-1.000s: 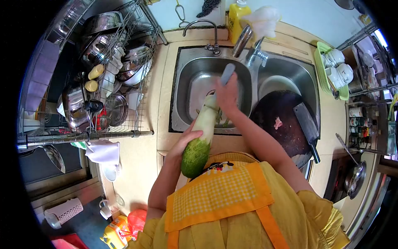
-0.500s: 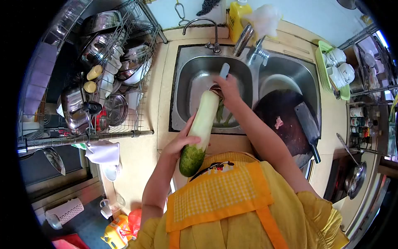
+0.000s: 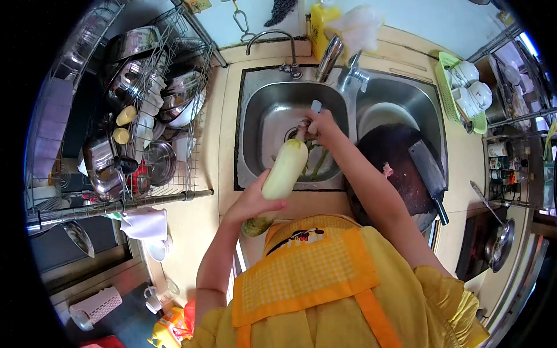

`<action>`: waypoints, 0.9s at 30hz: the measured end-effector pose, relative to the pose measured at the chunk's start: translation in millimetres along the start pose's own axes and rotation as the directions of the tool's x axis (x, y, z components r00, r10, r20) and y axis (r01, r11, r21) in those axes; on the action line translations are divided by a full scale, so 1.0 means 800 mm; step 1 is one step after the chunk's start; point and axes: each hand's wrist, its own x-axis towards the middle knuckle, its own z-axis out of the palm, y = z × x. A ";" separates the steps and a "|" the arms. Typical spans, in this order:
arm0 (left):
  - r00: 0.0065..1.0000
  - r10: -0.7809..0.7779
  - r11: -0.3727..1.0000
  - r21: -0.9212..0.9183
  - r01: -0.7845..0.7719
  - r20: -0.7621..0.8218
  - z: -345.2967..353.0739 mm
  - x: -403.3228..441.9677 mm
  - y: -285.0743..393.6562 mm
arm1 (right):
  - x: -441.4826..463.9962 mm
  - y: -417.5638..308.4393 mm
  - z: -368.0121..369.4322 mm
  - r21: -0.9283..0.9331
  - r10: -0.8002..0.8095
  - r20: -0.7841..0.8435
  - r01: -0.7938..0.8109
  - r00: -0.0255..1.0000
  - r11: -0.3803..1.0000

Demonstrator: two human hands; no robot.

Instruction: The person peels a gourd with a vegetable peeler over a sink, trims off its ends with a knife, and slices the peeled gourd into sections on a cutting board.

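Observation:
A long gourd point(image 3: 284, 169), pale and peeled over its upper part and green at its lower end, slants over the front edge of the left sink basin point(image 3: 261, 110). My left hand point(image 3: 255, 200) is wrapped round its lower part. Just beyond the gourd's top end, my right hand point(image 3: 323, 126) grips a peeler point(image 3: 316, 107) with a grey handle; its blade is too small to make out. Green peelings point(image 3: 319, 162) lie in the basin under my right wrist.
A dark round board point(image 3: 371, 151) with a cleaver point(image 3: 426, 171) and a bit of meat point(image 3: 387, 169) covers part of the right basin. Faucets point(image 3: 293, 68) rise behind. A dish rack point(image 3: 200, 110) stands left; a green basket point(image 3: 447, 95) of bowls sits right.
The gourd has turned in my left hand, so less of its green part shows, and its top end has tilted right and come nearer. My right hand has moved slightly down with the peeler.

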 end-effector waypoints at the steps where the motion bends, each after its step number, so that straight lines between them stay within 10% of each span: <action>1: 0.999 -0.039 0.994 0.097 0.041 -0.022 -0.003 0.002 -0.004 | -0.017 -0.011 0.008 0.122 0.028 0.090 -0.039 0.996 0.992; 2: 0.998 -0.047 0.993 0.108 0.051 -0.044 -0.004 0.004 -0.009 | -0.032 -0.019 0.016 0.240 0.042 0.181 -0.085 0.983 0.967; 5: 0.993 -0.068 0.978 0.189 0.086 -0.100 -0.003 0.008 -0.012 | -0.069 -0.025 0.055 -0.172 -0.402 0.063 0.407 0.913 0.897; 10: 0.982 -0.032 0.916 0.388 0.105 -0.188 0.016 -0.007 0.022 | 0.010 0.032 0.006 -0.766 -0.682 0.034 0.457 0.731 0.452; 11: 0.973 -0.013 0.904 0.414 0.109 -0.229 0.015 -0.007 0.020 | 0.007 0.030 -0.001 -0.446 -0.314 -0.105 0.238 0.944 0.863; 12: 0.962 0.006 0.893 0.434 0.117 -0.272 0.015 -0.006 0.014 | -0.010 0.013 0.004 -0.044 0.132 -0.054 -0.135 0.990 0.990; 15: 0.943 -0.017 0.866 0.467 0.181 -0.333 0.013 -0.001 0.005 | -0.037 -0.002 0.029 0.049 -0.029 0.001 0.029 1.000 0.998; 18: 0.933 -0.059 0.832 0.498 0.242 -0.355 0.016 0.001 0.003 | -0.067 -0.007 0.052 -0.475 -0.494 0.055 0.458 0.868 0.752; 19: 0.930 -0.066 0.821 0.510 0.258 -0.363 0.019 0.003 0.004 | -0.081 -0.027 0.057 -0.321 -0.363 0.030 0.353 0.931 0.879; 22: 0.902 0.048 0.830 0.519 0.203 -0.430 0.031 -0.004 -0.003 | 0.018 0.045 0.006 -0.609 -0.337 -0.117 0.200 0.934 0.768; 23: 0.896 0.056 0.811 0.544 0.216 -0.440 0.027 -0.002 -0.002 | 0.009 0.044 0.005 -0.040 -0.041 -0.110 0.036 0.993 0.999; 27: 0.878 0.032 0.790 0.551 0.270 -0.477 0.023 0.002 -0.006 | -0.061 -0.011 0.035 0.071 -0.057 -0.016 0.058 0.998 0.996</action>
